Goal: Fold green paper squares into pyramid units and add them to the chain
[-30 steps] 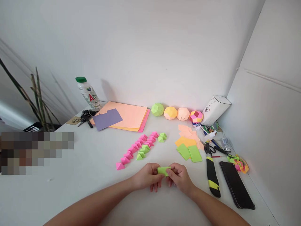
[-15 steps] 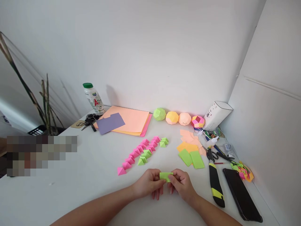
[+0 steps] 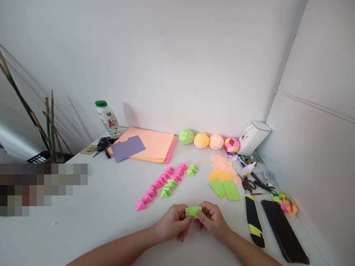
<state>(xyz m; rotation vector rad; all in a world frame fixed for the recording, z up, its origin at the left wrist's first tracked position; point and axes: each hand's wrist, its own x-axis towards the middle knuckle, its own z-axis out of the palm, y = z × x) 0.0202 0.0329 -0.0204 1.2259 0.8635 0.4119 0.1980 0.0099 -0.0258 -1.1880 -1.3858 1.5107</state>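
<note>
Between both hands, above the near part of the table, is a small green paper (image 3: 193, 211) that looks folded. My left hand (image 3: 174, 223) pinches its left end, thumb along the lower edge. On the right end, my right hand (image 3: 213, 219) grips it with the thumb pressed on its face. The fingers behind the paper are partly hidden. Beyond my hands, folded pink paper pieces (image 3: 157, 183) and green ones (image 3: 171, 184) stand in slanting rows. To the right lie flat green paper pieces (image 3: 231, 190) over orange and peach ones.
Four paper balls, one a green ball (image 3: 186, 136), line the wall. Coloured sheets (image 3: 155, 140) and a white bottle (image 3: 109, 120) are at the back left. On the right lie a utility knife (image 3: 253, 220), scissors (image 3: 246, 183) and a black phone (image 3: 284, 231).
The whole view has shifted slightly, so things appear a little lower and further left. Both hands keep hold of the green paper, with the left fingers curled in a bit more.
</note>
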